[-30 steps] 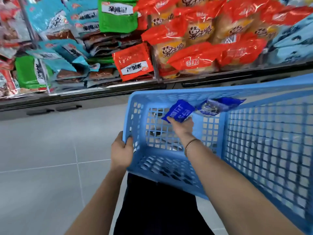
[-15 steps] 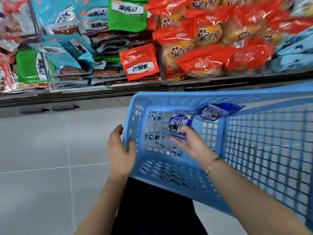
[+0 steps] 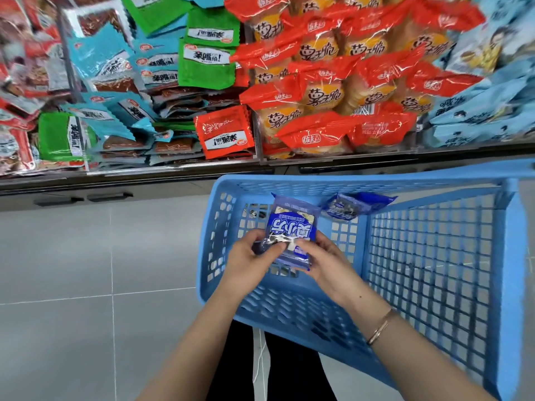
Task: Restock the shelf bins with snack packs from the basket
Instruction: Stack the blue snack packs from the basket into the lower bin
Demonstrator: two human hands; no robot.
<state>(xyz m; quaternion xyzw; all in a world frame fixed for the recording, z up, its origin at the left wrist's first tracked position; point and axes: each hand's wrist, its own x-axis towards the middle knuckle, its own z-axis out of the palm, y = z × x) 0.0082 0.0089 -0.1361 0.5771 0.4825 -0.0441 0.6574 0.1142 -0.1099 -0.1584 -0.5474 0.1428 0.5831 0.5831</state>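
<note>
Closest to me, both hands meet over the near end of the basket (image 3: 434, 256). The left hand (image 3: 246, 257) pinches the dark blue snack pack (image 3: 292, 227) at its lower left corner, thumb on the printed face. The right hand (image 3: 325, 266) pinches the lower right corner the same way, so the grip is two-handed and closed on the pack's near edge.

From that grip the pack rises up and away from me. Its long axis points toward the shelf and its printed face tilts up at the camera. Neither hand is clearly nearer the shelf, and I judge either could carry the pack on alone.

Just beyond, a second blue pack (image 3: 353, 208) rests at the basket's far wall, to the right of the held one.

Past the far rim the shelf bins (image 3: 333, 157) run across. There are orange packs (image 3: 333, 91) straight ahead, pale blue packs (image 3: 477, 117) to the right and green packs (image 3: 205, 62) to the left. I see no bin of matching dark blue packs, so I cannot tell where this one belongs. The move itself looks to be forward and up over the rim.
</note>
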